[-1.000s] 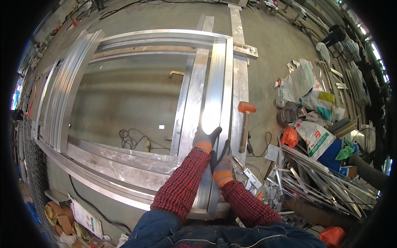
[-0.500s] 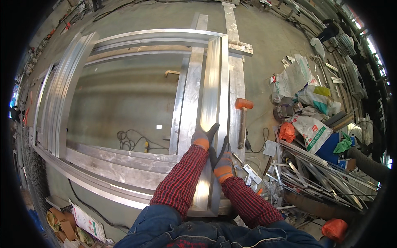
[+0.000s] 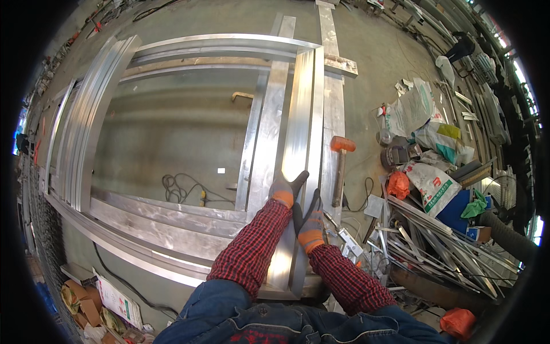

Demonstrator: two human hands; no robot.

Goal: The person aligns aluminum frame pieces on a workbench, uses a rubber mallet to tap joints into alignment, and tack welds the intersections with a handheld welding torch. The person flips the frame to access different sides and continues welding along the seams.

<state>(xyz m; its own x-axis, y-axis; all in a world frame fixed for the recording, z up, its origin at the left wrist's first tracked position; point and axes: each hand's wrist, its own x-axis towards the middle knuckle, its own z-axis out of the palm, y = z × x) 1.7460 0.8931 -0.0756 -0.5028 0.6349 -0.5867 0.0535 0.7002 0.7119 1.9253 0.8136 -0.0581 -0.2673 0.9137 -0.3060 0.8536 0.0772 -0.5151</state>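
Note:
A silvery aluminium frame lies on metal beams, and its long right-hand aluminium profile [image 3: 299, 114] runs away from me. My left hand [image 3: 285, 188], in a grey and orange glove, grips this profile with the thumb reaching across it; the other fingers are mostly hidden. Just nearer to me, my right hand [image 3: 310, 222] holds the same profile at its right side, thumb on top and a dark fingertip pointing forward. Right of the hands, an orange-headed mallet [image 3: 342, 144] rests on a flat metal beam [image 3: 331, 114].
More profiles [image 3: 106, 120] stand side by side across the frame's left end. Plastic sacks [image 3: 429, 186], an orange bag [image 3: 398, 184] and a heap of metal offcuts [image 3: 435, 246] crowd the right. A cable [image 3: 183, 189] lies on the floor inside the frame; cardboard [image 3: 86, 307] sits lower left.
The view has shifted slightly, so the frame's far end and the mallet appear a little farther right. Both hands stay on the profile in nearly the same place.

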